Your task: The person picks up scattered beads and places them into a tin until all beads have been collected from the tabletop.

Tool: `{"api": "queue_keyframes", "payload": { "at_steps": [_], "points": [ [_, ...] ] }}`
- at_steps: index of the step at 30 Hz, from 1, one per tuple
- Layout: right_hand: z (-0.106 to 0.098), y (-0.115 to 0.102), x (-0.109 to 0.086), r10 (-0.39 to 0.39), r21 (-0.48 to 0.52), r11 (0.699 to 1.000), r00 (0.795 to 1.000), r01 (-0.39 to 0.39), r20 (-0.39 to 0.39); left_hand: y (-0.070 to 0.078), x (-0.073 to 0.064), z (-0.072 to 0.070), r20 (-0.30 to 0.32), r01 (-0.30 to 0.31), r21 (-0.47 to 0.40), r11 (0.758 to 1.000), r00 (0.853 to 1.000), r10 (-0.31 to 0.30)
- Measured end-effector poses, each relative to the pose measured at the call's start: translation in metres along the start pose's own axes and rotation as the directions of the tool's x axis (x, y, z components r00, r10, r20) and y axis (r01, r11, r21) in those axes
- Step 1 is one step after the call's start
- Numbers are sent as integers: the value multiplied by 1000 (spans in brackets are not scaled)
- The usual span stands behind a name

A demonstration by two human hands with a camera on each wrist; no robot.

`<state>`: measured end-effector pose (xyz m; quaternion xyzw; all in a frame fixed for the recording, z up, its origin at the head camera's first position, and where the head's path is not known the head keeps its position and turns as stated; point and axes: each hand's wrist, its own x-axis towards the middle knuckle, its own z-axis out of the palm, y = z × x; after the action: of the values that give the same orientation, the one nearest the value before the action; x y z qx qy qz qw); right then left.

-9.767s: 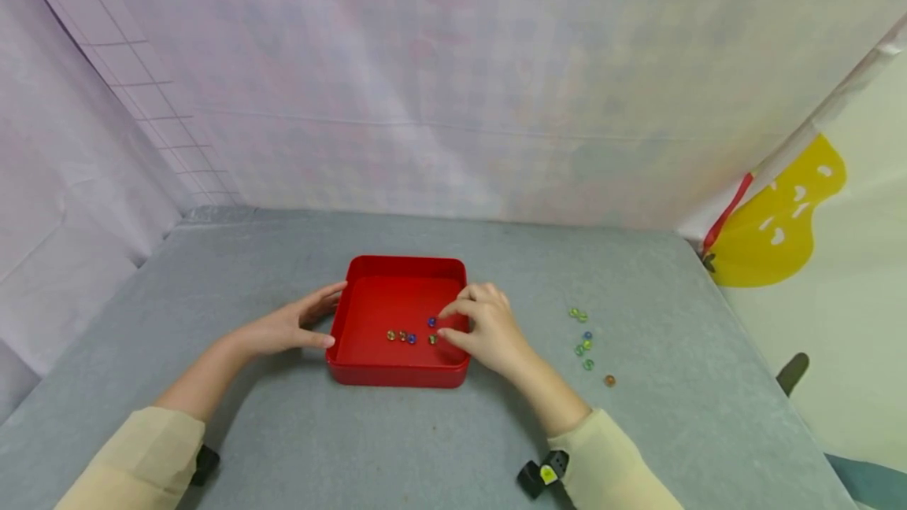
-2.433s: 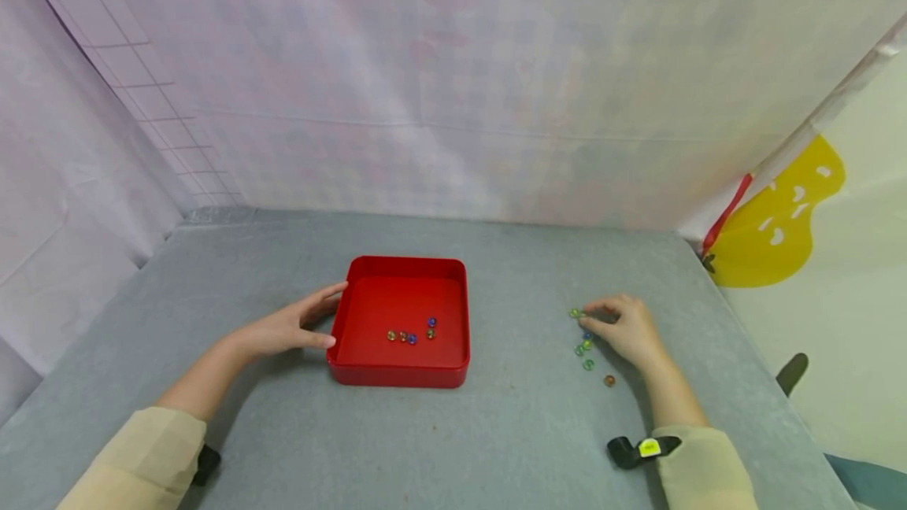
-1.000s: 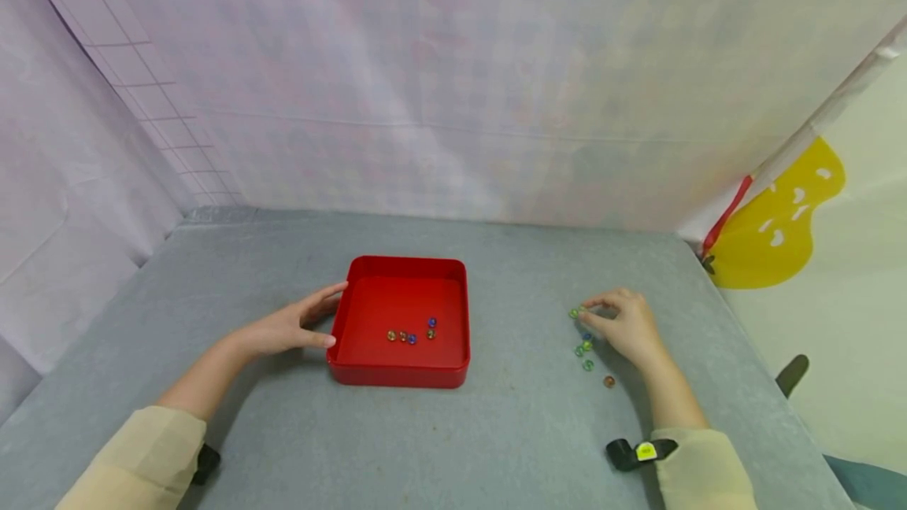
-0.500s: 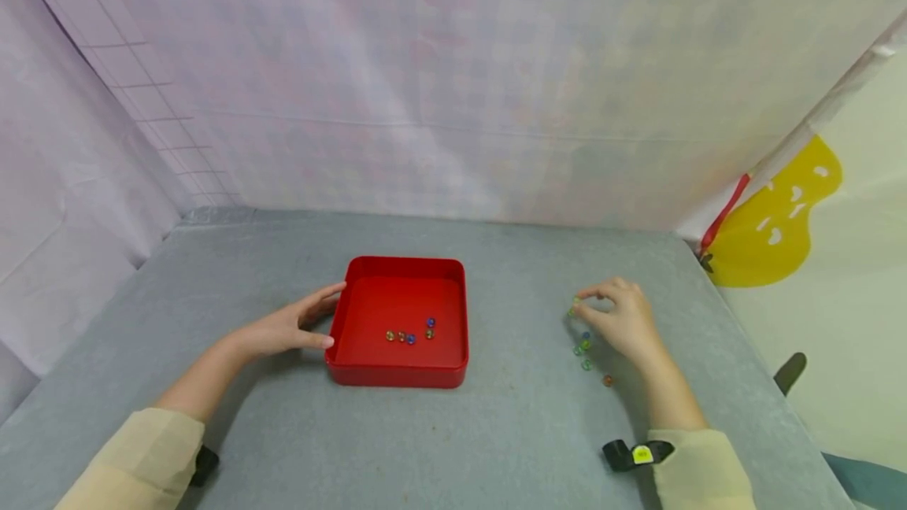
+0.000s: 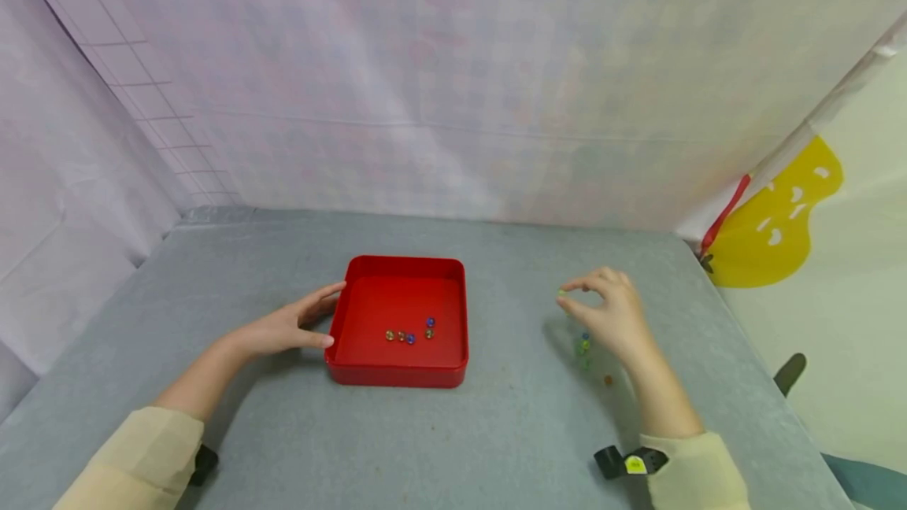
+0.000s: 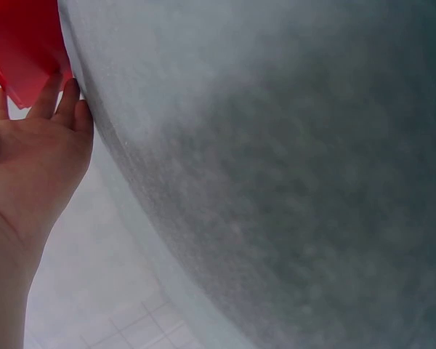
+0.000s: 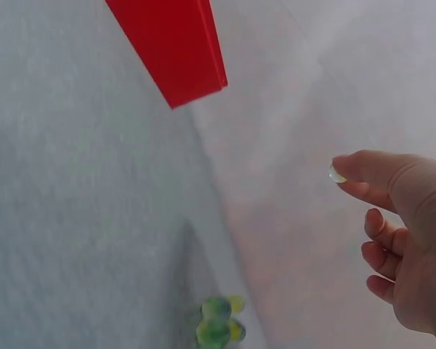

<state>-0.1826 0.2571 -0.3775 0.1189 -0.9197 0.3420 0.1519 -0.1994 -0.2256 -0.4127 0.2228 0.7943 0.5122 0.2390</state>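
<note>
My right hand [image 5: 612,317] is raised over the right side of the table, pinching a pale green glass marble [image 5: 561,293] between thumb and index finger. In the right wrist view the marble [image 7: 336,174] shows at the fingertips, with the other fingers loosely bent. Below the hand, several green marbles [image 5: 584,348], a blue marble [image 5: 585,335] and an amber marble [image 5: 608,380] lie on the cloth. My left hand [image 5: 290,327] rests against the left wall of a square red tray [image 5: 397,376], thumb and fingers spread along it. Inside the tray are amber marbles [image 5: 390,335] and blue marbles [image 5: 431,322].
A grey cloth [image 5: 283,431] covers the table. Pale curtains [image 5: 453,85] hang behind it. A yellow cut-out decoration [image 5: 772,227] is on the right wall. Black wrist cameras [image 5: 627,463] are strapped at both cuffs.
Earlier my right hand was inside the tray, then reached to the marbles at right. It has since pinched a green one and lifted it up and left. My left hand has stayed.
</note>
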Motion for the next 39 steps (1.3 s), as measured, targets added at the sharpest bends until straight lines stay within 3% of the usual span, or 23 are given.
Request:
{"api": "queue_keyframes", "payload": {
  "at_steps": [19, 30, 39],
  "points": [
    [18, -31, 2, -194, 34, 980, 979, 196, -69, -3, 2, 0, -2, -10, -10, 1000, 1000, 9],
    [32, -45, 5, -266, 28, 963, 962, 268, -58, -1, 1, 0, -4, 4, -12, 1000, 1000, -4],
    [44, -59, 3, -298, 19, 955, 955, 298, 0, -2, 2, 0, -18, 14, -3, 1000, 1000, -14]
  ]
}}
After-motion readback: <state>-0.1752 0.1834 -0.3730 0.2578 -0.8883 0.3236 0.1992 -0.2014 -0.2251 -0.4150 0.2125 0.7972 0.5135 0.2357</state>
